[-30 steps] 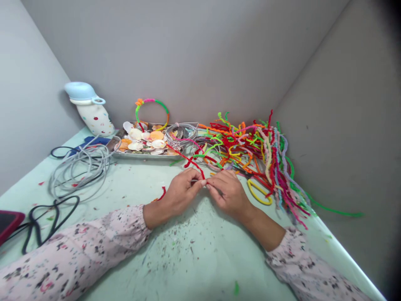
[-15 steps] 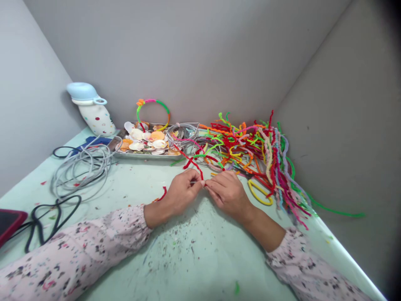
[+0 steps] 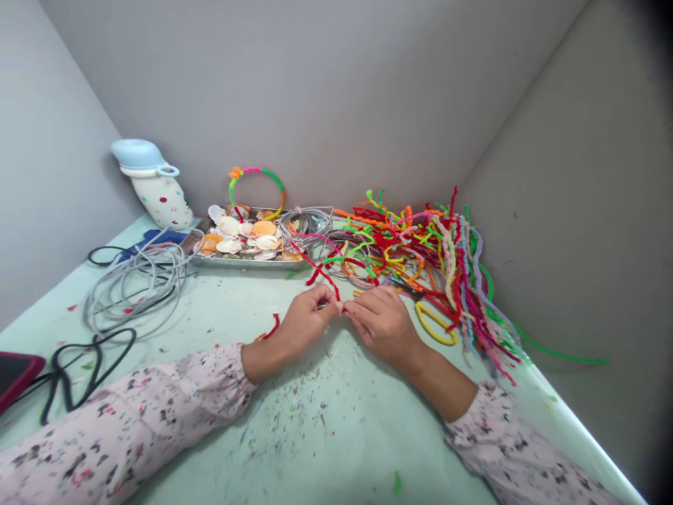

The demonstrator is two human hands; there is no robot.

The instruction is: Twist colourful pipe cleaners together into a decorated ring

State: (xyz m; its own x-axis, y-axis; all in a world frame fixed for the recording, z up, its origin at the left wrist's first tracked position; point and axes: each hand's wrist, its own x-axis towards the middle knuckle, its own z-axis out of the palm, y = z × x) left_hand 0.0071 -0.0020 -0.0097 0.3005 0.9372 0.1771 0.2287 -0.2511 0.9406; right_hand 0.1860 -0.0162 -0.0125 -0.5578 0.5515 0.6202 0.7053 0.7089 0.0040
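At the middle of the table my left hand (image 3: 310,317) and my right hand (image 3: 386,326) meet with fingertips nearly touching. Both are closed in a pinch on a red pipe cleaner (image 3: 327,277), whose free length slants up and left from between them. The gripped end is mostly covered by my fingers. Just beyond the hands, a green and red pipe cleaner arc (image 3: 362,264) runs towards my right fingers; whether it joins the held piece, I cannot tell. A short bent red piece (image 3: 275,323) lies beside my left wrist.
Behind stands a metal tray (image 3: 252,264) of seashells (image 3: 228,245), with a multicoloured ring (image 3: 284,184) upright on it. A pipe cleaner heap (image 3: 420,245) covers the back right. Grey wire coils (image 3: 137,294), a black cable (image 3: 97,344), a bottle (image 3: 160,196) and a red-edged device (image 3: 21,372) occupy the left.
Almost nothing differs. Both hands keep their pinch at the same place, with only a slight shift of the fingers around the red pipe cleaner.
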